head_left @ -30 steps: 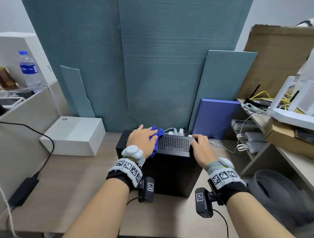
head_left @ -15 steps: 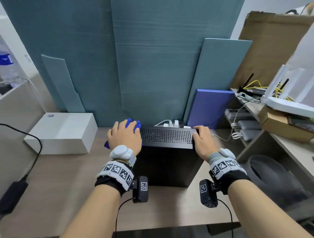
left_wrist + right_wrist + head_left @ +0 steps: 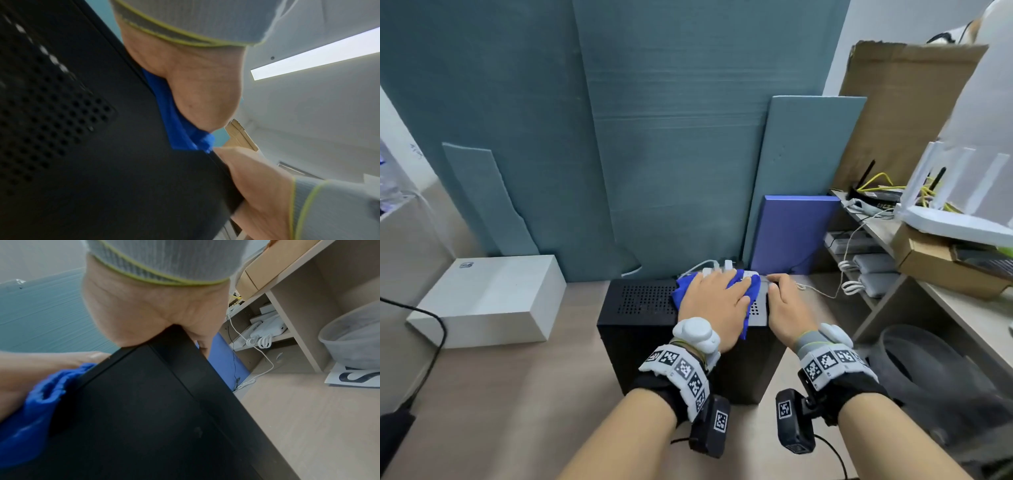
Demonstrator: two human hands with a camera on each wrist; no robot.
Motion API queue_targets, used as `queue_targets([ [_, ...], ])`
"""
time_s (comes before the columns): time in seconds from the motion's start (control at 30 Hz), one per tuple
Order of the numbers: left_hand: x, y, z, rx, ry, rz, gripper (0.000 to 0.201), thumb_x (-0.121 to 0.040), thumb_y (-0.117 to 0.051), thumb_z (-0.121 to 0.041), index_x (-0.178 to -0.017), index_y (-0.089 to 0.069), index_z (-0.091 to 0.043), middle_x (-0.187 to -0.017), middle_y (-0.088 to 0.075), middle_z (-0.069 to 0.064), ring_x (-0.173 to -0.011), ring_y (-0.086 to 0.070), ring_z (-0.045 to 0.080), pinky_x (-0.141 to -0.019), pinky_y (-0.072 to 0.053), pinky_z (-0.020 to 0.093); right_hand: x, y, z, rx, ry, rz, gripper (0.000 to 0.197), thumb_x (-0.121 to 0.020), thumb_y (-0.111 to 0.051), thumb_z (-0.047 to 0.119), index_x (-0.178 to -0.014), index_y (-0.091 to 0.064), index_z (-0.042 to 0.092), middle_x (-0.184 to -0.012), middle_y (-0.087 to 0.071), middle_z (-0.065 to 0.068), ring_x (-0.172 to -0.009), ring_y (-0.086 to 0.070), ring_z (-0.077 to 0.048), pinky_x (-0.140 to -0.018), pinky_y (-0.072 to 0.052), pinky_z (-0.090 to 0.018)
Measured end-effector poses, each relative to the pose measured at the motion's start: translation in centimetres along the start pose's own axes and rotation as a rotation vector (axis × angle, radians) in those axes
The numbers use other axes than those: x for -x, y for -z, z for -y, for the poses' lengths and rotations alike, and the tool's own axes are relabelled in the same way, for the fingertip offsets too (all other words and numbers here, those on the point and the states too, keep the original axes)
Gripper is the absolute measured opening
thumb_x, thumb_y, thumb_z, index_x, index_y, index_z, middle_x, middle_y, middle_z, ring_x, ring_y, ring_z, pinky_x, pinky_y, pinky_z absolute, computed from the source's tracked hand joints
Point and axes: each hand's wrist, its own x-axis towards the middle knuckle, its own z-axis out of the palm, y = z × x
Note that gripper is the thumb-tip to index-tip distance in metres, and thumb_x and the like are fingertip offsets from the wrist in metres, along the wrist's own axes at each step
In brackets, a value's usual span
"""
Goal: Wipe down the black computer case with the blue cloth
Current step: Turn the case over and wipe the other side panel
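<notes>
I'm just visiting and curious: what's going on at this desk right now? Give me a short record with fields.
Activity: a person wipes the top of a black computer case standing on a desk.
Left hand: lies flat, pressing a blue cloth onto the right part of the perforated top.
Right hand: grips the case's right top edge, steadying it.
Beside the case: white box to the left, blue board leaning behind right.
Behind: teal panels.
</notes>
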Motion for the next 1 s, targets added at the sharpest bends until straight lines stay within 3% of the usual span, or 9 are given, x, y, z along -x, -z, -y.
queue_targets([
  [0.23,3.3,1.0,7.9,0.000,0.265,0.060,0.065,-0.090,-0.012,-0.062,-0.144,-0.043,-0.042,-0.145,-0.048,-0.007,-0.131,-0.041,0.021,-0.112,-0.027,0.042,-0.3,0.0,0.3,0.095,-0.053,-0.016,0.028,-0.106,-0.035,0.028,-0.116,-0.054,0.009,-0.119,-0.057,-0.014,-0.110,-0.049,-0.026,-0.092,-0.035,-0.033],
  [0.4,6.5,1.9,11.6,0.079,0.594,0.048,0.056,-0.090,-0.034,-0.072,-0.141,-0.041,-0.052,-0.158,-0.031,-0.006,-0.144,-0.028,0.023,-0.113,-0.027,0.047,0.5,0.5,1.0,0.143,-0.121,-0.016,0.024,-0.105,-0.037,0.031,-0.104,-0.051,0.012,-0.106,-0.059,-0.013,-0.096,-0.052,-0.030,-0.080,-0.034,-0.036],
  [0.5,7.8,2.6,11.9,0.341,0.777,0.073,0.067,-0.083,-0.048,-0.075,-0.145,-0.032,-0.052,-0.162,-0.019,0.001,-0.133,-0.044,0.036,-0.106,-0.039,0.046,1.5,0.9,1.7,0.120,-0.153,0.008,0.023,-0.106,-0.036,0.030,-0.106,-0.049,0.012,-0.101,-0.059,-0.012,-0.100,-0.056,-0.034,-0.081,-0.034,-0.037],
  [0.6,8.8,3.3,11.9,0.476,0.833,0.060,0.087,-0.078,-0.060,-0.073,-0.151,-0.020,-0.047,-0.149,-0.039,0.016,-0.121,-0.052,0.042,-0.100,-0.043,0.045,3.2,2.1,2.6,0.151,-0.204,0.063,0.030,-0.107,-0.034,0.037,-0.117,-0.049,0.013,-0.105,-0.056,-0.010,-0.098,-0.052,-0.030,-0.083,-0.036,-0.035],
  [0.73,10.1,4.7,11.5,0.607,0.896,0.044,0.120,-0.072,-0.075,-0.066,-0.157,0.003,-0.030,-0.146,-0.048,0.017,-0.123,-0.053,0.042,-0.098,-0.041,0.043,3.3,3.7,2.0,0.258,-0.270,0.117,0.043,-0.101,-0.028,0.056,-0.116,-0.050,0.022,-0.122,-0.059,-0.012,-0.114,-0.057,-0.036,-0.098,-0.050,-0.047],
  [0.83,11.3,5.2,12.6,0.678,0.910,0.092,0.116,-0.062,-0.079,-0.070,-0.151,-0.023,-0.022,-0.136,-0.056,0.007,-0.116,-0.057,0.035,-0.089,-0.048,0.038,3.3,3.6,1.5,0.265,-0.326,0.107,0.061,-0.097,-0.022,0.063,-0.131,-0.055,0.023,-0.143,-0.054,-0.014,-0.127,-0.054,-0.038,-0.104,-0.048,-0.046],
  [0.9,11.9,4.9,13.7,0.797,0.853,0.138,0.107,-0.048,-0.083,-0.074,-0.133,-0.045,-0.021,-0.121,-0.062,-0.004,-0.104,-0.063,0.023,-0.082,-0.052,0.033,3.5,3.4,0.4,0.241,-0.351,0.094,0.067,-0.091,-0.020,0.067,-0.125,-0.062,0.027,-0.138,-0.061,-0.010,-0.125,-0.058,-0.034,-0.105,-0.048,-0.046],
  [0.97,12.2,4.1,15.0,0.907,0.783,0.159,0.121,-0.032,-0.085,-0.077,-0.132,-0.050,-0.020,-0.126,-0.064,-0.007,-0.109,-0.063,0.013,-0.098,-0.049,0.033,2.9,3.0,-1.2,0.205,-0.298,0.066,0.055,-0.088,-0.016,0.066,-0.100,-0.063,0.040,-0.124,-0.068,0.003,-0.114,-0.065,-0.025,-0.101,-0.051,-0.046],
  [1.0,12.3,3.9,15.5,0.934,0.754,0.173,0.125,-0.029,-0.086,-0.076,-0.134,-0.049,-0.020,-0.128,-0.063,-0.008,-0.113,-0.061,0.012,-0.104,-0.045,0.034,2.7,3.0,-1.4,0.190,-0.258,0.054,0.053,-0.089,-0.017,0.063,-0.099,-0.064,0.042,-0.118,-0.070,0.009,-0.109,-0.067,-0.019,-0.097,-0.053,-0.045],
])
